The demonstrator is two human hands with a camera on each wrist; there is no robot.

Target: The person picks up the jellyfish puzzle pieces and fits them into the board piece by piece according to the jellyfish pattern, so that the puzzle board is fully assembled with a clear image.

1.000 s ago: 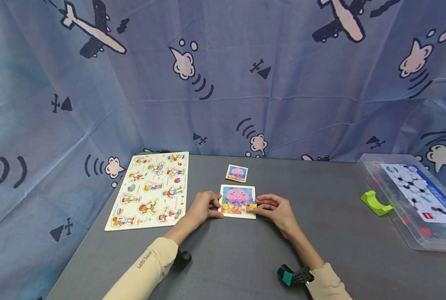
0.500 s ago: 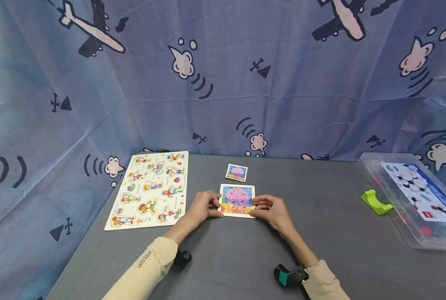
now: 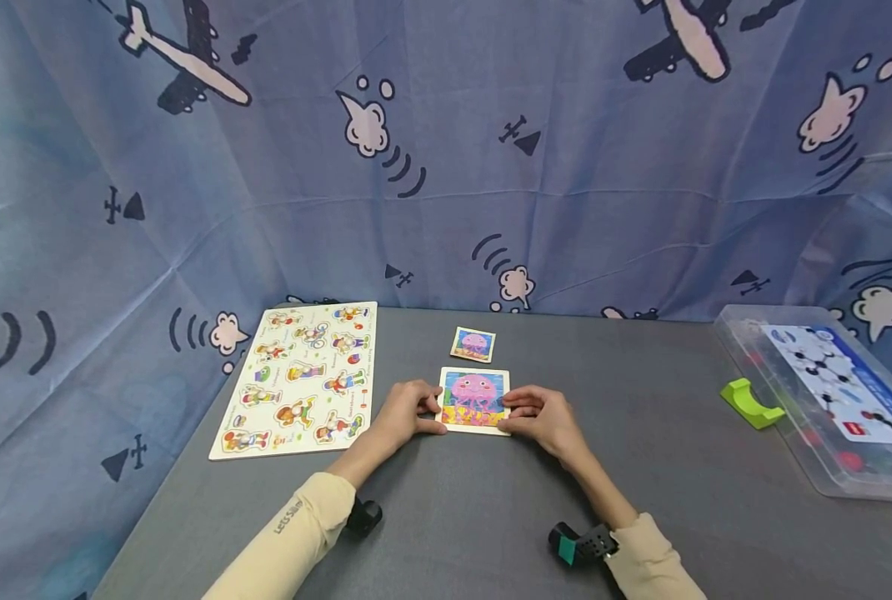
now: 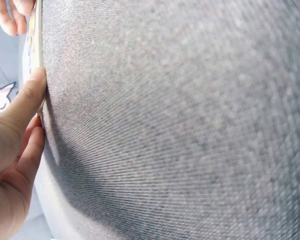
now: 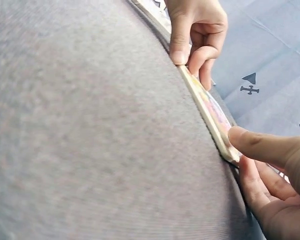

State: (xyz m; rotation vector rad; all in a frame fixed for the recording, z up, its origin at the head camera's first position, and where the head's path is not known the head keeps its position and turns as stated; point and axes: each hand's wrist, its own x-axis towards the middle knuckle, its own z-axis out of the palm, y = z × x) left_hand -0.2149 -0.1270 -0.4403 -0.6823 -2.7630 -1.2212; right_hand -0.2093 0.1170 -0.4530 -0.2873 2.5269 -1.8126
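Observation:
A small square jigsaw puzzle point(image 3: 473, 400) with a pink jellyfish, blue water and a yellow-orange seabed lies in a pale wooden frame flat on the grey table. My left hand point(image 3: 404, 414) holds the frame by its left side, thumb at the near corner and fingers along the edge. On the opposite side my right hand point(image 3: 542, 418) grips the near right corner; in the right wrist view its thumb point(image 5: 250, 141) presses on top while the fingers sit against the side. Just beyond the puzzle lies a smaller jellyfish card point(image 3: 473, 344).
To the left lies a large pegboard puzzle point(image 3: 303, 379) with cartoon children. A clear plastic box point(image 3: 814, 400) with a molecule label stands at the right, a green arched block point(image 3: 751, 404) beside it. A patterned blue curtain point(image 3: 446, 167) hangs behind the grey table point(image 3: 483, 508).
My right hand has moved slightly left, bringing a small puzzle piece from the frame's right edge into the lower right gap of the picture. The left hand has stayed in place.

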